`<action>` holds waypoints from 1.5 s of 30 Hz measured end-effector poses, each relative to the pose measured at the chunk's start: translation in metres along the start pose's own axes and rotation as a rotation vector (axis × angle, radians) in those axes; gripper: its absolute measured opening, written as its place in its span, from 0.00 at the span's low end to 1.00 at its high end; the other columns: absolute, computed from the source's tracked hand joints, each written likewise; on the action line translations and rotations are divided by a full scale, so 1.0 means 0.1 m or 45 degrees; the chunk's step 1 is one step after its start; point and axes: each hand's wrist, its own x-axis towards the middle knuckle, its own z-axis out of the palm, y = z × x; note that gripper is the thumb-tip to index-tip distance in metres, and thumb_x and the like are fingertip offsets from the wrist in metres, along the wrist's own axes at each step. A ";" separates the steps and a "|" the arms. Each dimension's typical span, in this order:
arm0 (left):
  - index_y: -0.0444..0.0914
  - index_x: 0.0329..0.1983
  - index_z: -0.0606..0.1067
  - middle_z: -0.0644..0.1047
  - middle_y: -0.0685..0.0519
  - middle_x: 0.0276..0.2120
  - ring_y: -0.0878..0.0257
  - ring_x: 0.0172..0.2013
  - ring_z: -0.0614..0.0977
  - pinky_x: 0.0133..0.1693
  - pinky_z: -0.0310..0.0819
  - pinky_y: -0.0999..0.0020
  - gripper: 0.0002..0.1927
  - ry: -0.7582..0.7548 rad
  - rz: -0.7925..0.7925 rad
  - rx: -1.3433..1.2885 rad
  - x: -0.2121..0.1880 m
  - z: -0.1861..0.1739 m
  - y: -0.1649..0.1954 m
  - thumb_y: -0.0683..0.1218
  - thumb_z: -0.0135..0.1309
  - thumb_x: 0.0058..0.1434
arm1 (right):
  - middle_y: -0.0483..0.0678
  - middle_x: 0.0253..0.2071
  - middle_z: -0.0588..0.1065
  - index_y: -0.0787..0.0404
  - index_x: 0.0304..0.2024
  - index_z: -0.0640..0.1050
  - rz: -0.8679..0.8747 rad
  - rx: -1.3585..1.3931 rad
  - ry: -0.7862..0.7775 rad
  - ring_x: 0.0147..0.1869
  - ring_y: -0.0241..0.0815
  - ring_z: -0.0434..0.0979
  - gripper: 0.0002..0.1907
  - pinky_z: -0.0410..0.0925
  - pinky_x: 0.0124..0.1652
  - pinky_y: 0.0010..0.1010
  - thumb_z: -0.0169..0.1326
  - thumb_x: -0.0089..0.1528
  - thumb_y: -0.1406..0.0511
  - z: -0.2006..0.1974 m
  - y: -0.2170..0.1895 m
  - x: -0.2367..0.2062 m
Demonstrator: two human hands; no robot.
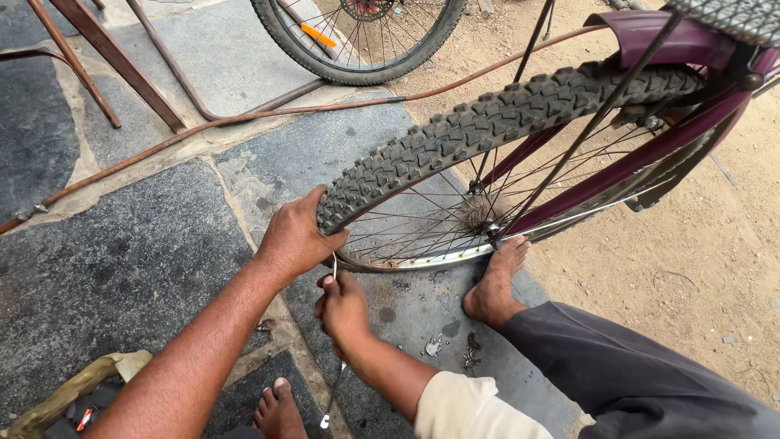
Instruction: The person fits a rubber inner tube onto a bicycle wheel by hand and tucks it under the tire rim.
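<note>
— Right, biggest thing first: the bicycle wheel is standing upright on the stone floor, still in its maroon frame. How's that going to handle?

— Stiff rim, I'd judge, and steady enough with the bike's weight on it. The knobbly tyre is tough rubber, grippy rather than slippery, firm at the edge, so the tread near the rim is the place to take hold.

— And that's where the left hand is sitting?

— Exactly, it's wrapping over the tyre at its lower end, fingers curled round the tread, grip closed on it, forearm reaching in straight from below.

— The right hand?

— It's working just beneath, fist clenched round a thin metal tool that's pointing up at the rim. Rigid, light, probably slick steel, so a tight fist suits it. Wrist is bent, elbow tucked in.

— And the feet?

— One bare foot is planting itself beside the rim.
</note>
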 end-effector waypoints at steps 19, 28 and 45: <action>0.34 0.69 0.62 0.78 0.36 0.50 0.46 0.50 0.82 0.53 0.75 0.56 0.54 -0.155 -0.031 -0.159 0.01 0.15 -0.44 0.52 0.75 0.40 | 0.58 0.53 0.77 0.70 0.57 0.68 0.137 0.540 -0.519 0.53 0.52 0.83 0.17 0.78 0.54 0.41 0.42 0.72 0.64 0.39 0.35 0.60; 0.35 0.60 0.72 0.84 0.41 0.43 0.51 0.46 0.87 0.52 0.81 0.57 0.33 -0.462 -0.412 -0.070 -0.05 0.55 -0.87 0.45 0.66 0.50 | 0.59 0.50 0.81 0.62 0.53 0.80 -0.374 -0.984 -0.223 0.48 0.56 0.85 0.21 0.75 0.48 0.43 0.57 0.66 0.54 -0.18 0.23 0.36; 0.38 0.54 0.75 0.83 0.44 0.43 0.51 0.47 0.84 0.51 0.79 0.57 0.30 -0.407 -0.258 -0.129 -0.02 0.47 -0.89 0.42 0.68 0.45 | 0.57 0.43 0.76 0.64 0.57 0.70 -1.181 -1.162 0.125 0.48 0.61 0.74 0.23 0.65 0.46 0.50 0.60 0.62 0.64 -0.45 0.30 0.81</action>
